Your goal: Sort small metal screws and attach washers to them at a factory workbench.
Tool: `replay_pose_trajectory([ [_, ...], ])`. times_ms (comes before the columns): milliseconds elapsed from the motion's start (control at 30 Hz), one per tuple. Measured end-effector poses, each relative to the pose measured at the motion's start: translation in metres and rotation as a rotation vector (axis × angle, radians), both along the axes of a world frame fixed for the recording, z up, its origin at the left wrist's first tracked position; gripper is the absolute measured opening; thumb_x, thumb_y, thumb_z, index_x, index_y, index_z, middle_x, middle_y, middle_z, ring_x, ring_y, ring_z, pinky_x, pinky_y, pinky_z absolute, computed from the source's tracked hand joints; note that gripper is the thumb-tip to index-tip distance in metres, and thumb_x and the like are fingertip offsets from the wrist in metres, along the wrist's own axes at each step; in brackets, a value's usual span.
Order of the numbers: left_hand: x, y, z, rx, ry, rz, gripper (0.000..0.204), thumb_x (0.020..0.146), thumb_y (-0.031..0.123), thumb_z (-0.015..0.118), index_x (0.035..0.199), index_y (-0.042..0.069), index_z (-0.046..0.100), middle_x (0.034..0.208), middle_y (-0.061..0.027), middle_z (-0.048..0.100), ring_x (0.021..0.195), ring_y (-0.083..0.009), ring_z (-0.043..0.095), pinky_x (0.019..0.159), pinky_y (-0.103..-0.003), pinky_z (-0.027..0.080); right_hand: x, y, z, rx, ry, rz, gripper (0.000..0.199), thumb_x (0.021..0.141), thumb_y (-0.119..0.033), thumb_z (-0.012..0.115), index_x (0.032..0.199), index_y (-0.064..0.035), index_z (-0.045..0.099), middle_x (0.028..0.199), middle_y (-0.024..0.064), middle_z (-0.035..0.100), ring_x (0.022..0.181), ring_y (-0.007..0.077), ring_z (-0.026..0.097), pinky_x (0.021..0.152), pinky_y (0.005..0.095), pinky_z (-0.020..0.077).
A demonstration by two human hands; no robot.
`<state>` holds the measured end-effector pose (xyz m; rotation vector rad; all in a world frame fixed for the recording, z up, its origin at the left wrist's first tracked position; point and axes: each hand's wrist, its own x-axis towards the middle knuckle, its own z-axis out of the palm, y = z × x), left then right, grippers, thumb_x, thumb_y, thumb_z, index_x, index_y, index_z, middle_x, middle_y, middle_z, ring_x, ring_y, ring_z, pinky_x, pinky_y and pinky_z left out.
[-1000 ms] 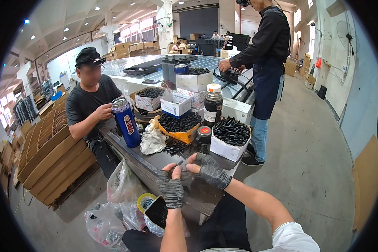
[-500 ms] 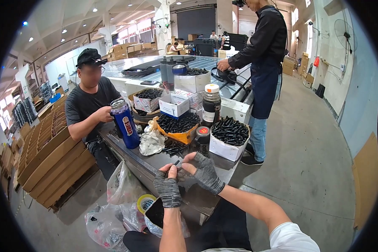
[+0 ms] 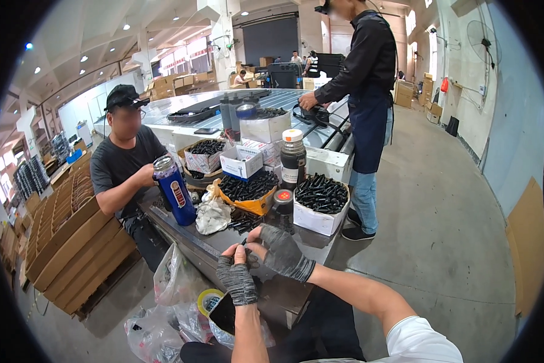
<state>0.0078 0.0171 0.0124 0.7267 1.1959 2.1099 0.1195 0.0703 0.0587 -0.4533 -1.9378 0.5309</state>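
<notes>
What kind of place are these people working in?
Most likely a factory or warehouse floor: a long metal worktable carries boxes of small black parts, flat cardboard cartons are stacked beside it, and gloved hands handle one part.
</notes>
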Motion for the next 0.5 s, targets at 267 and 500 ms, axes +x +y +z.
replay_pose_trajectory([
  [267,-0.01,0.007,-0.017,0.112,-0.183,-0.171,0.018,0.096,0.015,0.066,0.109,0.003,0.063,0.088,-0.0077,0.068,0.068,-0.0134,0.061,0.059,-0.025,0.049,0.004,0.02,-0.006,-0.614,0.002,0.118,0.017,0.089,-0.014,0.069,0.099,-0.0019,0.065,0.086,0.0058,0.068,0.081,0.0132,0.065,0.073,0.0299,0.0525],
  [500,-0.007,0.009,-0.019,0.176,-0.227,-0.244,0.017,0.095,0.013,0.067,0.106,0.001,0.063,0.086,-0.0063,0.067,0.067,-0.0134,0.059,0.059,-0.025,0.048,0.001,0.032,-0.021,-0.63,0.135,0.305,0.015,0.091,-0.011,0.07,0.097,0.0006,0.064,0.083,0.0064,0.07,0.078,0.0127,0.067,0.071,0.0282,0.0536],
])
